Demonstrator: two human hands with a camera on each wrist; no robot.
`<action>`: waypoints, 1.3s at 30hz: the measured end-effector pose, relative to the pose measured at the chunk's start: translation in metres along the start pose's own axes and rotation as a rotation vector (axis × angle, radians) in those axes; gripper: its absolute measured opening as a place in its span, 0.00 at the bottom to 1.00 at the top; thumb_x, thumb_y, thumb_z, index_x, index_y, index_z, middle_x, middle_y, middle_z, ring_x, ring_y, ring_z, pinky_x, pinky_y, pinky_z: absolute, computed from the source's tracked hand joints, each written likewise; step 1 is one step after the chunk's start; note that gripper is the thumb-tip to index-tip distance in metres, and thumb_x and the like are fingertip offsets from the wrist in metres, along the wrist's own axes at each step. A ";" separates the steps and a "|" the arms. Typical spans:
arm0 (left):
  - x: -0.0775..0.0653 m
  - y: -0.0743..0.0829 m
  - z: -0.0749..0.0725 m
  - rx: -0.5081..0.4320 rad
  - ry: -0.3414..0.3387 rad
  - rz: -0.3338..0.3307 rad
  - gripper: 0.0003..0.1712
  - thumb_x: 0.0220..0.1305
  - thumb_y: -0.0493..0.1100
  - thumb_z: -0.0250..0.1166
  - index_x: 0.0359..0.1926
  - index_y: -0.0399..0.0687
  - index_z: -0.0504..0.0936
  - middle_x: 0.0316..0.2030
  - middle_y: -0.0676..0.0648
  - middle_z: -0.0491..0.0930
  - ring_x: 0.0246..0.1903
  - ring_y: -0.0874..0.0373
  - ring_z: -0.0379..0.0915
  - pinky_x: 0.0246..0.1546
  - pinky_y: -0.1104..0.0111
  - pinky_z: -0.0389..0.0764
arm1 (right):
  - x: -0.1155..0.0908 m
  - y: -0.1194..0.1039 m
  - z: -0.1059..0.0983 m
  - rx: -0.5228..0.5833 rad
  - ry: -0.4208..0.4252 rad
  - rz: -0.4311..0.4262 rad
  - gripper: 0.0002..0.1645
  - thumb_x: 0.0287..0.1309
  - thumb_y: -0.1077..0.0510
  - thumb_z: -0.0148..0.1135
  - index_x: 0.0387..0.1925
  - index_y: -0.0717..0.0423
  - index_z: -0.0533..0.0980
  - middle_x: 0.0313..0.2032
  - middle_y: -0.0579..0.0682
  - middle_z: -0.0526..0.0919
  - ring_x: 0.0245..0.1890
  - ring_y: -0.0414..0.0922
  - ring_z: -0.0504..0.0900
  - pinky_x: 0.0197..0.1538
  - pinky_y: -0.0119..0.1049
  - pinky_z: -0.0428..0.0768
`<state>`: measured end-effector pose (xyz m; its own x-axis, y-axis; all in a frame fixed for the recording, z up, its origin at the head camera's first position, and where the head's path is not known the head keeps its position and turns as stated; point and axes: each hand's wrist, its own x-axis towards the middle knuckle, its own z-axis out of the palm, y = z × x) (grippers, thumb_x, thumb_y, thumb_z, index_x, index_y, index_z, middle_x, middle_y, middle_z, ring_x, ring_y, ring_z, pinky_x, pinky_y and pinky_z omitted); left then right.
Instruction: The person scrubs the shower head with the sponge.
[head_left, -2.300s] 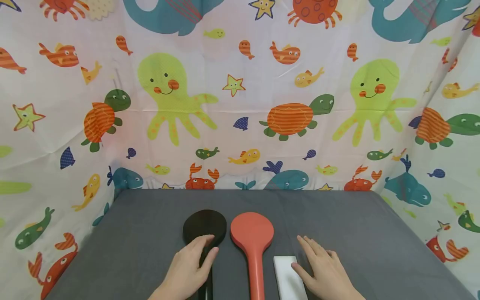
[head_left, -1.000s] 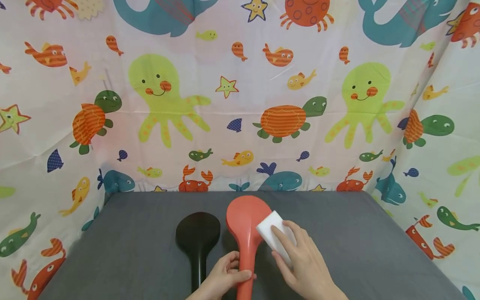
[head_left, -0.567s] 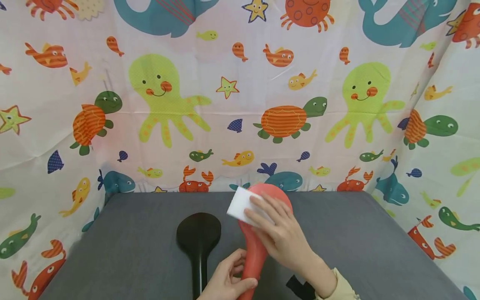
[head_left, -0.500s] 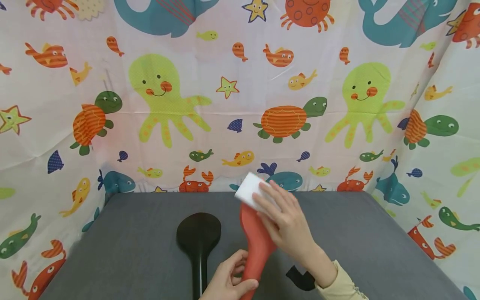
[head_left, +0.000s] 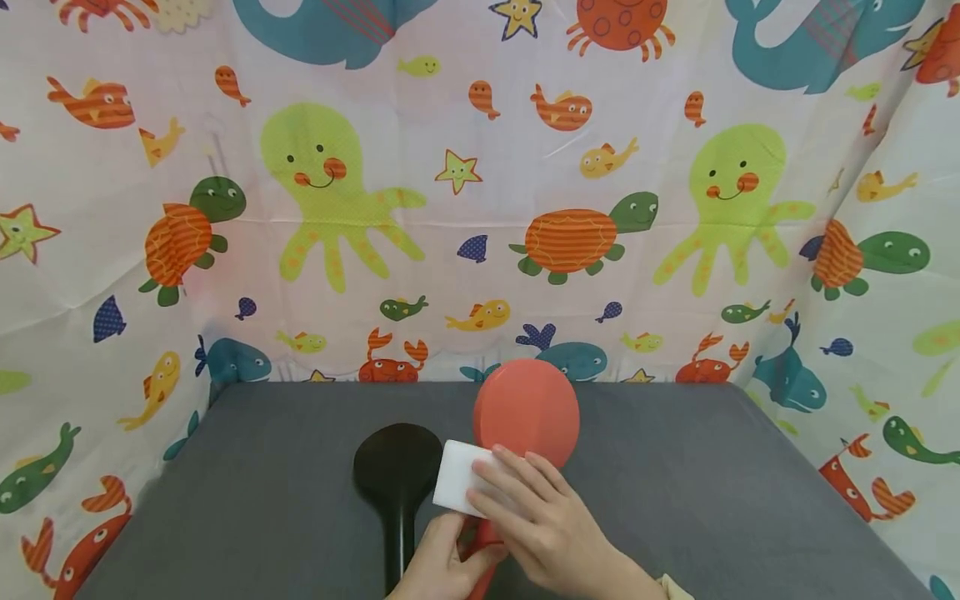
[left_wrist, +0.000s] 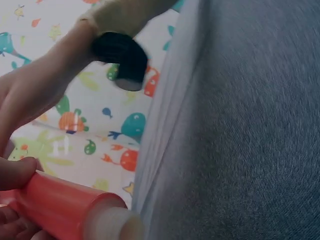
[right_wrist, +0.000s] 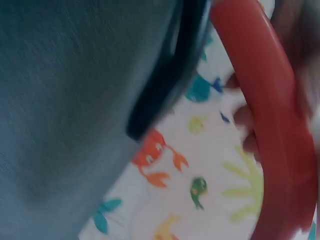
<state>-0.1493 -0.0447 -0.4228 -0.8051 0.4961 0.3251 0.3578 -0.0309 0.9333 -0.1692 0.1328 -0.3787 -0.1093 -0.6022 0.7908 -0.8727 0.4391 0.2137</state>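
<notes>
Shows, in left wrist view alone, a pale stub [left_wrist: 107, 222] on the handle [left_wrist: 65, 202] of a glossy red round-headed paddle [head_left: 527, 412]; in head view, cuts that handle off toward six o'clock. Clamps it in left hand [head_left: 442, 560]; grips white rectangular block [head_left: 456, 477], at the round head's eight o'clock, in right hand [head_left: 547, 527], thumb hidden, pointing toward ten.

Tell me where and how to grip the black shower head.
Likely its handle, from above and the left: it is slimmer than the broad round head and points toward the near side, while the left hand sits close on its right.
</notes>
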 end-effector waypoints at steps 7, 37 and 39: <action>0.001 -0.005 0.005 0.207 0.016 0.069 0.18 0.63 0.42 0.61 0.53 0.44 0.70 0.36 0.49 0.78 0.31 0.66 0.74 0.31 0.71 0.77 | 0.029 0.035 -0.016 -0.058 0.179 0.251 0.21 0.66 0.51 0.48 0.53 0.58 0.75 0.57 0.60 0.71 0.58 0.59 0.68 0.57 0.52 0.64; 0.002 0.003 -0.001 0.163 0.094 0.103 0.21 0.63 0.40 0.61 0.54 0.37 0.69 0.42 0.42 0.77 0.36 0.59 0.77 0.33 0.71 0.80 | 0.005 0.030 0.005 -0.046 0.226 0.151 0.20 0.66 0.53 0.49 0.51 0.60 0.76 0.55 0.63 0.73 0.56 0.62 0.68 0.57 0.51 0.65; 0.002 0.004 -0.003 0.154 0.114 0.098 0.21 0.62 0.38 0.62 0.54 0.36 0.69 0.43 0.41 0.77 0.39 0.56 0.77 0.35 0.71 0.80 | -0.001 0.019 0.008 -0.027 0.171 0.015 0.18 0.66 0.54 0.49 0.50 0.60 0.77 0.53 0.62 0.74 0.56 0.62 0.69 0.59 0.49 0.63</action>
<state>-0.1509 -0.0461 -0.4181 -0.8083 0.3954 0.4362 0.4978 0.0635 0.8649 -0.1896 0.1370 -0.3798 -0.0370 -0.4741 0.8797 -0.8581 0.4662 0.2152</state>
